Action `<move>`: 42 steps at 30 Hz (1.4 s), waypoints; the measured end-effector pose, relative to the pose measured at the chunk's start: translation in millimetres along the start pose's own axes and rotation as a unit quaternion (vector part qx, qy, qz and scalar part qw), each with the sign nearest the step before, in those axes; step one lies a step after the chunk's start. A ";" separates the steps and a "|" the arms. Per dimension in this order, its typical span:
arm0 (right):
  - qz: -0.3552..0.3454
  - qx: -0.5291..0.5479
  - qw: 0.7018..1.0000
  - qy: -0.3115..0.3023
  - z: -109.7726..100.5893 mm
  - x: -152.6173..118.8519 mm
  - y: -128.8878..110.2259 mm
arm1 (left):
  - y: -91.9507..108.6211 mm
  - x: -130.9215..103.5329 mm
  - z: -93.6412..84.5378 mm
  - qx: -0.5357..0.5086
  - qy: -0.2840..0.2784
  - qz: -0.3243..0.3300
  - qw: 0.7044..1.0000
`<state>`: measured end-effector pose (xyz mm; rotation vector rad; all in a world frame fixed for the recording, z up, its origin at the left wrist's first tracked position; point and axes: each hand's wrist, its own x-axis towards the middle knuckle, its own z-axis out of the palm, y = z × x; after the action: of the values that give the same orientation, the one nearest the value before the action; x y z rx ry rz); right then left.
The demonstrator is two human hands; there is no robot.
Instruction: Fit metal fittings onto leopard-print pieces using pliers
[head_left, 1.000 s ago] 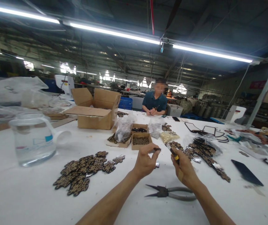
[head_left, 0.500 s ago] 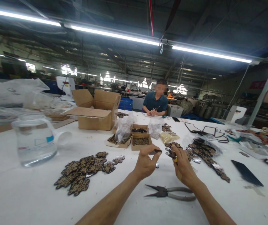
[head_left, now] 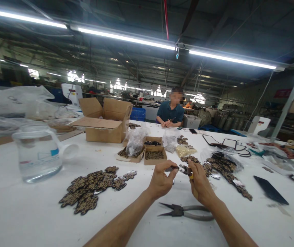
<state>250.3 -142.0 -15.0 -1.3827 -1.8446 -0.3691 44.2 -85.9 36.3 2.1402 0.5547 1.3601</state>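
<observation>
Water jug [head_left: 37, 154]: clear, with a handle, part-filled, standing toward the left end of the white bench [head_left: 33, 219].
Left patches [head_left: 92, 188]: leopard-print pieces, overlapping in a flat pile, between the jug and the left hand.
Carton [head_left: 104, 133]: brown, flaps spread, set back toward the far edge.
Shallow boxes [head_left: 155, 161]: three, grouped mid-bench; the nearest holds small brass-coloured parts.
Left hand [head_left: 161, 180]: thumb and fingers pinched together, gripping the small dark piece.
Co-worker [head_left: 170, 111]: a person in a dark teal shirt at the far edge, forearms on the bench.
Small dark piece [head_left: 174, 167]: held above mid-bench, partly hidden by the fingers.
Loose pliers [head_left: 177, 210]: long-nosed, grey-handled, lying toward the near edge, tips pointing left.
Yellow-handled pliers [head_left: 186, 169]: head directed at the piece; contact cannot be told.
Right hand [head_left: 200, 181]: curled around these pliers.
Right patches [head_left: 229, 171]: leopard-print, strewn beyond the right hand.
Dark slab [head_left: 270, 189]: flat, toward the bench's right end.
</observation>
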 end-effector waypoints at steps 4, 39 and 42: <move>-0.011 -0.010 1.000 -0.004 1.0 -0.4 0.6 | 1.7 -0.6 0.2 0.012 -0.001 0.004 1.000; -0.024 -0.061 0.998 0.003 -5.8 1.5 5.3 | 5.8 -1.6 -0.4 0.042 -0.002 0.068 0.997; -0.023 -0.071 0.997 0.002 -6.2 1.6 7.1 | 5.2 -1.4 -0.2 0.055 -0.005 0.074 0.996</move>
<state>259.2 -142.3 -11.3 -1.4348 -1.8806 -0.5352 43.7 -90.6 38.8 2.3153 0.4872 1.4267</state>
